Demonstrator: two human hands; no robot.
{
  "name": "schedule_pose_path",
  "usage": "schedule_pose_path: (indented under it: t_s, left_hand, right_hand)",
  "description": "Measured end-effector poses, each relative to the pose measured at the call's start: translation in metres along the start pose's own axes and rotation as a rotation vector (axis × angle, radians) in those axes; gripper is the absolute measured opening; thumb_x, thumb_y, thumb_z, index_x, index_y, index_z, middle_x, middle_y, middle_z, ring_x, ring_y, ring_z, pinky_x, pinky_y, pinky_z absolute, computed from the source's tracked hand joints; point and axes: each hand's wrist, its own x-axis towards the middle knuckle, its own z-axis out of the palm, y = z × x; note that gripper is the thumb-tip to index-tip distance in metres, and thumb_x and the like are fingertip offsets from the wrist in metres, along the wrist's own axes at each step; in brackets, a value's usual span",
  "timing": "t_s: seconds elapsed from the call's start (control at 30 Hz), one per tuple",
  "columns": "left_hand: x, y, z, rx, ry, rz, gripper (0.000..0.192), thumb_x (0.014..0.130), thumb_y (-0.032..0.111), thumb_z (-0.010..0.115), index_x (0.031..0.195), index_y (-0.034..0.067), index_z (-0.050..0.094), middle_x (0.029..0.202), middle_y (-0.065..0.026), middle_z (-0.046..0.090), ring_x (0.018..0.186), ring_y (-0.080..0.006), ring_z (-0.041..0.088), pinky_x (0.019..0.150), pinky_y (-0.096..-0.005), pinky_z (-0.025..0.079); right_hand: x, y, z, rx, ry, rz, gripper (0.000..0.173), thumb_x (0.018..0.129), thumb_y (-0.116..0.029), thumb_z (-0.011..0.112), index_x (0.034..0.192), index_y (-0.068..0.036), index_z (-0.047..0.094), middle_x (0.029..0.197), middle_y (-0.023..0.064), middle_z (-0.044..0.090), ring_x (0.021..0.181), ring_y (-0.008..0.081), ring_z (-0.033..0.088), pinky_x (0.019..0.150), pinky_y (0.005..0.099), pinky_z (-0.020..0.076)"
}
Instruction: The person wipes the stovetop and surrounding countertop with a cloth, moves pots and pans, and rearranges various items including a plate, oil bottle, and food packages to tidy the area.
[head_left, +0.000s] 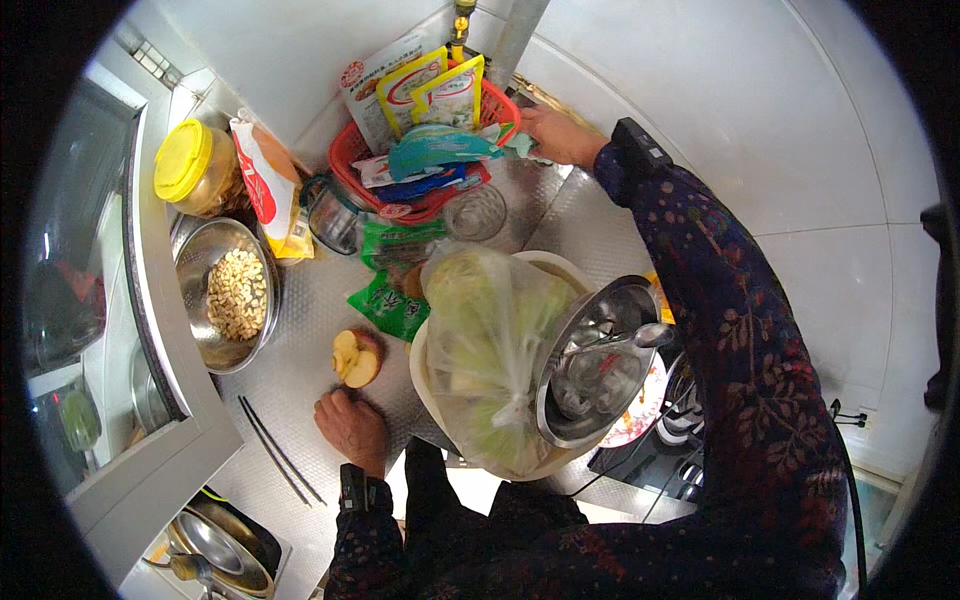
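Observation:
My left hand (350, 429) rests on the metal countertop (300, 360) with its fingers curled, just below a cut apple (356, 358). Nothing shows in that hand. At the far back, my right hand (561, 136) is on a pale green cloth (526, 145), beside the right end of a red plastic basket (346, 154). The basket holds upright seasoning packets (450, 97) and a teal packet (439, 152). Part of the cloth is hidden under the fingers.
A bagged leafy vegetable (480, 337) and a steel bowl with a spoon (551, 405) sit in a pale basin (421, 375). Left are chopped pieces in a steel bowl (259, 352), a yellow-lidded jar (184, 161) and chopsticks (274, 442). A glass (476, 212) stands before the basket.

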Motion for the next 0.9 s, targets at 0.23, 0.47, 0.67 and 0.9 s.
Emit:
schedule_pose_path:
  t_s: [0.23,0.47,0.67,0.9]
  left_hand:
    - [0.001,0.003,-0.002,-0.004,-0.002,-0.009,0.016,0.073,0.001,0.059,0.087,0.003,0.051,0.089,-0.0166,0.054,0.090,-0.0381,0.051,0.080,-0.0494,0.040]
    - [0.000,-0.001,-0.002,0.004,-0.008,-0.006,0.018,0.073,0.002,0.060,0.089,0.002,0.052,0.091,-0.0167,0.054,0.090,-0.0381,0.052,0.080,-0.0498,0.041]
    - [0.000,0.000,-0.001,-0.035,0.048,0.034,0.018,0.073,0.000,0.059,0.090,0.003,0.051,0.091,-0.0168,0.054,0.089,-0.0381,0.051,0.079,-0.0500,0.041]
    - [0.000,0.001,-0.004,-0.026,0.024,0.021,0.017,0.073,0.001,0.059,0.088,0.003,0.051,0.090,-0.0169,0.054,0.090,-0.0380,0.052,0.079,-0.0501,0.041]
  right_hand:
    - [-0.005,-0.013,0.007,0.227,-0.061,-0.021,0.042,0.066,-0.002,0.070,0.108,-0.006,0.069,0.110,0.0176,0.066,0.106,0.0381,0.062,0.092,0.0441,0.0503]
    - [-0.025,-0.013,-0.011,0.166,-0.150,-0.007,0.036,0.066,-0.003,0.068,0.102,-0.004,0.070,0.105,0.0188,0.067,0.098,0.0385,0.064,0.085,0.0457,0.0519]
    - [0.009,0.001,-0.017,-0.210,-0.035,0.093,0.035,0.083,-0.010,0.060,0.117,0.000,0.063,0.116,0.0191,0.062,0.105,0.0373,0.061,0.091,0.0442,0.0525]
    - [-0.008,-0.017,0.005,-0.319,-0.174,0.182,0.026,0.092,-0.012,0.049,0.112,0.004,0.058,0.108,0.0221,0.065,0.099,0.0415,0.063,0.086,0.0479,0.0544]
